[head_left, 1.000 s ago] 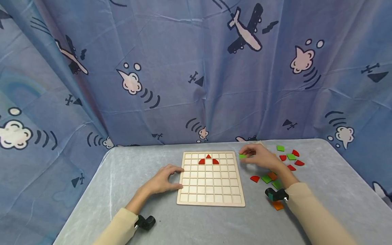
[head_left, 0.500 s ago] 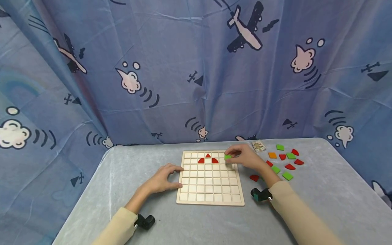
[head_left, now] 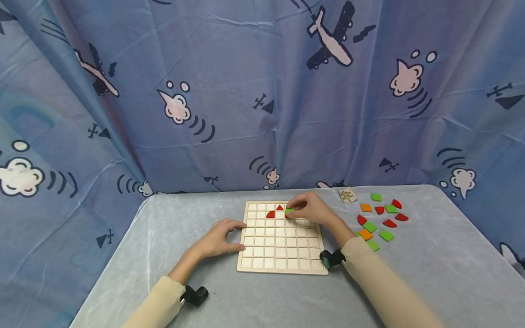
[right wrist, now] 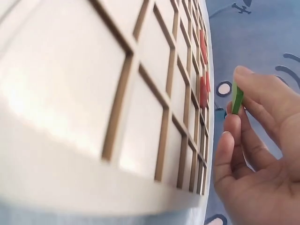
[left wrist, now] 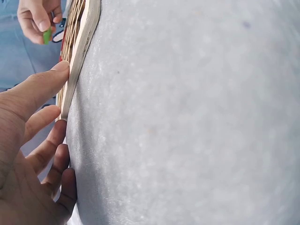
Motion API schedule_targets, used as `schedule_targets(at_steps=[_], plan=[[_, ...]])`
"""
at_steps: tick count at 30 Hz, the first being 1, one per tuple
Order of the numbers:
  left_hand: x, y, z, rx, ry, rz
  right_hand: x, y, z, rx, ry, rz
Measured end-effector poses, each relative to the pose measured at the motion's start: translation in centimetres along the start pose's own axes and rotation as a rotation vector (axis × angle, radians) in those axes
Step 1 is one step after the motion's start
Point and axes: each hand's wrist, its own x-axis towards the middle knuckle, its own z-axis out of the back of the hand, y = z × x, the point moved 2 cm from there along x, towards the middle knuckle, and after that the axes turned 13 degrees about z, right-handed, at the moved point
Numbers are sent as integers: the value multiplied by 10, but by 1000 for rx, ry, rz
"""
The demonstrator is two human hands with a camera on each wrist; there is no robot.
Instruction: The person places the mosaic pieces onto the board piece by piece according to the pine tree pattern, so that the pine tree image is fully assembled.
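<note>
A wooden grid board (head_left: 280,250) lies on the table, holding a red triangle (head_left: 280,207) and a red quarter-circle tile (head_left: 270,214) near its far edge. A second red quarter-circle is mostly covered by my right hand (head_left: 311,209). Thumb and fingers of that hand pinch a green square tile (right wrist: 237,99), held above the board's far rows. At the board's left edge rests my left hand (head_left: 217,239), thumb and fingertips touching the rim with the fingers spread. In the left wrist view the left hand (left wrist: 37,136) touches the wooden edge without gripping it.
Right of the board lie scattered green square tiles (head_left: 386,235), orange squares (head_left: 366,208) and red quarter-circles (head_left: 389,223). A small patterned card (head_left: 347,195) sits near the table's far edge. Behind the table (head_left: 184,214) hangs a blue printed curtain (head_left: 229,91).
My right hand has carried the green square tile leftward, from beside the board's right edge to over its far rows. The left hand stays at the left rim.
</note>
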Motion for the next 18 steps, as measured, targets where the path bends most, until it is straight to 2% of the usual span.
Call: schedule_targets(at_steps=[4, 10, 18], plan=[[1, 0, 0, 2, -1, -1, 4, -1, -5, -8, 2, -24], [1, 0, -1, 5, -4, -2, 10, -2, -13, -37, 23, -7], [0, -1, 0, -1, 4, 0, 16, 2, -20, -31, 52, -30]])
